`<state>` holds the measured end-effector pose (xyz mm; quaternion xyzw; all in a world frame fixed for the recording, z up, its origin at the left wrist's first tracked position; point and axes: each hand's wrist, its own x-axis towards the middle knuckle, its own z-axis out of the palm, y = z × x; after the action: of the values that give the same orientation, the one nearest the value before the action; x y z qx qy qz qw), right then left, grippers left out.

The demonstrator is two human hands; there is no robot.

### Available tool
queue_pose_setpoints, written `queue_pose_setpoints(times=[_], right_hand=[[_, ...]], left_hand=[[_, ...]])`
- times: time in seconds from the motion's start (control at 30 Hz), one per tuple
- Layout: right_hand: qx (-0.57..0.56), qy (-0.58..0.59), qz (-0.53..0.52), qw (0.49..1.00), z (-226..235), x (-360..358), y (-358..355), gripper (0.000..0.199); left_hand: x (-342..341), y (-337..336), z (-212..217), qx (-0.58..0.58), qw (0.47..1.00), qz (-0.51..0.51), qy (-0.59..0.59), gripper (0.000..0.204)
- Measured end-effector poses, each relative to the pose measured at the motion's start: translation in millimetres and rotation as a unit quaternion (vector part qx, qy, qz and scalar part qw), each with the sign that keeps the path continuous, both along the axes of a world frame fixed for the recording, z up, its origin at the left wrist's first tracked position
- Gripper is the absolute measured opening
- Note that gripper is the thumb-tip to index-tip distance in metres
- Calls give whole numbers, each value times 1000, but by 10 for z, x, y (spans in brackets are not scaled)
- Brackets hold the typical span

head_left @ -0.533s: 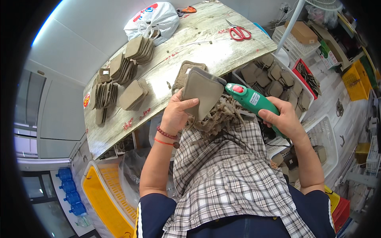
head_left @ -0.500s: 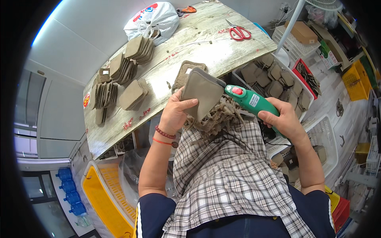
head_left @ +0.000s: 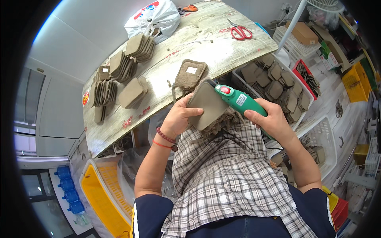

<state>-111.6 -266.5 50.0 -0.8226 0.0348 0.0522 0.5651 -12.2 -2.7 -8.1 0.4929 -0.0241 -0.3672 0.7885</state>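
Observation:
Thumb on top, my left hand (head_left: 179, 116) grips a flat grey-brown fabric pad (head_left: 207, 108) with rounded corners, holding it tilted above my lap. My right hand (head_left: 272, 121) is wrapped round a green handheld electric cutter (head_left: 241, 101) with a red switch. The cutter's dark nose meets the pad's upper right edge; its blade is hidden there. Below the pad, shaggy brown offcuts (head_left: 222, 123) lie heaped on my checked apron (head_left: 226, 166). Just beyond my left hand, a fuzzy brown pad (head_left: 191, 74) with a white label rests on the table's near edge.
Stacks of similar pads (head_left: 123, 65) stand on the left of the table (head_left: 162, 79). Red-handled scissors (head_left: 241, 32) and a white plastic bag (head_left: 154, 22) lie farther back. At right, a white crate (head_left: 274, 79) holds many pads. A yellow basket (head_left: 99, 198) stands at lower left.
The held pad has come down and slightly right, and has turned. My right hand and the cutter have moved left along its edge. More of the labelled pad on the table shows.

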Motion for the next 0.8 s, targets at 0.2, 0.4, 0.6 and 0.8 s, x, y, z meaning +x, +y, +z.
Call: queue_pose_setpoints(times=[0.2, 0.4, 0.6, 0.8], right_hand=[[61, 76, 33, 995, 63, 84, -20, 35], [63, 105, 53, 991, 106, 84, -55, 35], [64, 118, 65, 989, 88, 79, -28, 36], [60, 125, 81, 987, 54, 81, -29, 39]], left_hand=[[86, 198, 47, 102, 992, -30, -65, 48], [169, 359, 70, 157, 971, 104, -149, 23], [163, 390, 28, 76, 974, 175, -124, 16], [163, 399, 42, 112, 980, 113, -118, 20]])
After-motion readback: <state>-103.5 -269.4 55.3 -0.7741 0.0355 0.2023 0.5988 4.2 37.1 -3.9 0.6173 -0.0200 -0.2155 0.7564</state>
